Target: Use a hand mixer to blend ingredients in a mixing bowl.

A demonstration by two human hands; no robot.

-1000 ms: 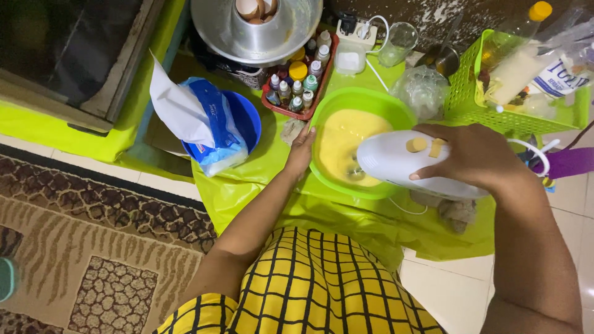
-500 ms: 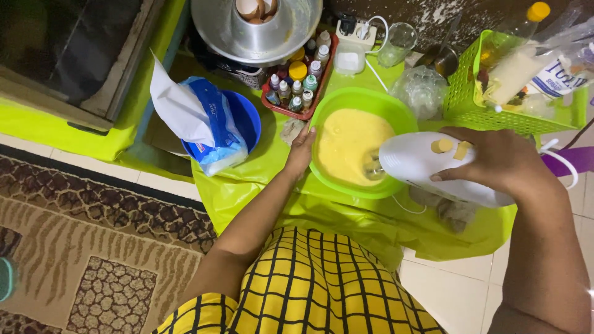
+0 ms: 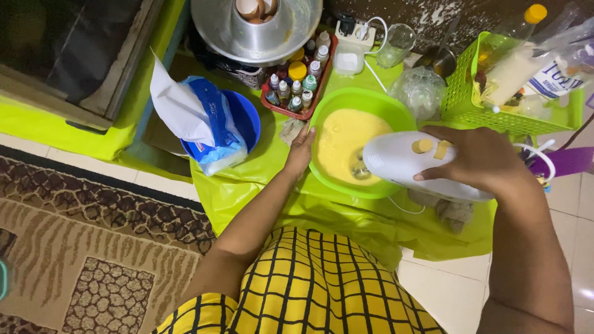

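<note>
- On the floor, over a lime-green plastic sheet (image 3: 260,185), a person mixed pale yellow batter (image 3: 346,139) in a green bowl (image 3: 328,111), the right hand (image 3: 482,158) closed around a white hand mixer (image 3: 408,164), beaters sunk in the batter.
- Left hand (image 3: 302,151) lay open against the bowl's rim, steadying it.
- Mixing looked midway; a next move would seemingly call for keeping the beaters low and the bowl braced.
- Left of the bowl, a blue-and-white bag (image 3: 210,124) stood torn open in a blue basin (image 3: 247,120).
- Behind, a red tray (image 3: 328,71) held small capped bottles; a green basket (image 3: 495,111) held a labelled white pouch.
</note>
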